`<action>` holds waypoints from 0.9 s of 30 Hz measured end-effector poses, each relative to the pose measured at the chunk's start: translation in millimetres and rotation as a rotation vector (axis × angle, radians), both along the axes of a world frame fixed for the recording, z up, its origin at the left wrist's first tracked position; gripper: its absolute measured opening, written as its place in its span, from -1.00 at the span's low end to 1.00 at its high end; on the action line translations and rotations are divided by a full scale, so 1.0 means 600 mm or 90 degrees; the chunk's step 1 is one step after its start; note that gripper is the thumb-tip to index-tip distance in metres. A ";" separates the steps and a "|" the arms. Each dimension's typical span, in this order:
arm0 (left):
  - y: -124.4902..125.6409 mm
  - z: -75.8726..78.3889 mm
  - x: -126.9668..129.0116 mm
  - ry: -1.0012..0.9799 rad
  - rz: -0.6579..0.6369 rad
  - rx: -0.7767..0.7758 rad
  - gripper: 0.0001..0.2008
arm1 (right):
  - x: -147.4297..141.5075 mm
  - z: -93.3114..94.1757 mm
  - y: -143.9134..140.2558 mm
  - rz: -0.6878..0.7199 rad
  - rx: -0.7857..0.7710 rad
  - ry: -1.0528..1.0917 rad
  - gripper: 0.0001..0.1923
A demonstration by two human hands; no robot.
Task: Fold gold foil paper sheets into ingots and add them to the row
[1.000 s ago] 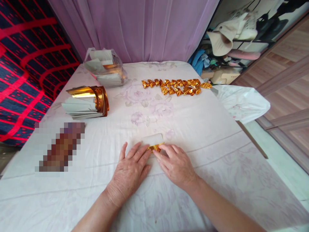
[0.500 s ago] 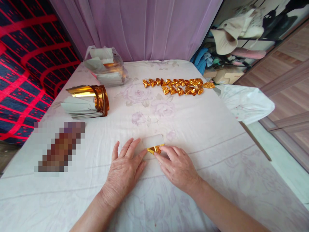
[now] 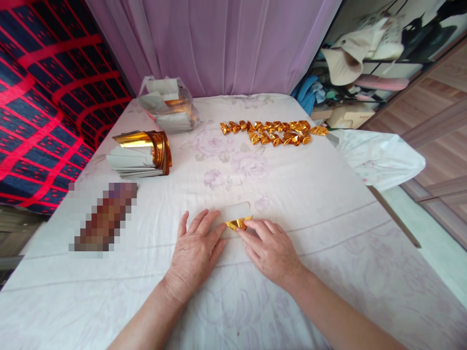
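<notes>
A sheet of gold foil paper (image 3: 236,211) lies on the table, grey-white back up, with its near edge folded over to show gold. My left hand (image 3: 197,248) rests at the sheet's left end, palm down and fingers spread, its index fingertip touching the folded edge. From the right, my right hand (image 3: 272,248) grips the gold fold between bent fingers and thumb; the thumb is partly hidden. Beyond them, rows of folded gold foil pieces (image 3: 280,139) stretch across the right side of the table.
A stack of gold foil sheets (image 3: 134,163) sits at left, behind a blurred dark item (image 3: 105,214). A clear plastic bag of sheets (image 3: 170,104) stands farther back. A white plastic bag (image 3: 386,158) hangs past the table's right edge, near crowded shelves (image 3: 386,63).
The whole view has shifted slightly, so things appear farther right. My hands keep nearly the same place on the foil paper, and the gold fold looks a little flatter.
</notes>
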State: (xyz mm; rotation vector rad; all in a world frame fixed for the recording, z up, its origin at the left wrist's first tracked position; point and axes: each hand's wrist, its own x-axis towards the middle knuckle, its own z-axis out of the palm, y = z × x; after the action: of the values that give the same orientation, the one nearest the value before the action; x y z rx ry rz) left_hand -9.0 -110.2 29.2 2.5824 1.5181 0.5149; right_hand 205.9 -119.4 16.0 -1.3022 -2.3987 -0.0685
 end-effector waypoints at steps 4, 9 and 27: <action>0.000 0.002 -0.002 -0.003 0.013 -0.008 -0.72 | 0.001 0.001 0.000 0.003 -0.003 0.006 -0.65; 0.002 0.001 -0.005 -0.002 0.012 -0.004 -0.72 | 0.001 0.005 0.001 0.001 -0.019 0.008 -0.65; -0.022 -0.005 0.048 0.022 -0.109 -0.047 -0.60 | 0.013 0.000 0.011 0.016 -0.058 0.112 -0.74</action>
State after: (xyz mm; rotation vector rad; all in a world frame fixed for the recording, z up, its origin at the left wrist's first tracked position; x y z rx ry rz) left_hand 19.8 -123.4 26.3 2.6444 1.2844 0.3899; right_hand 213.6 -112.5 16.2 -1.2619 -2.2913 0.1585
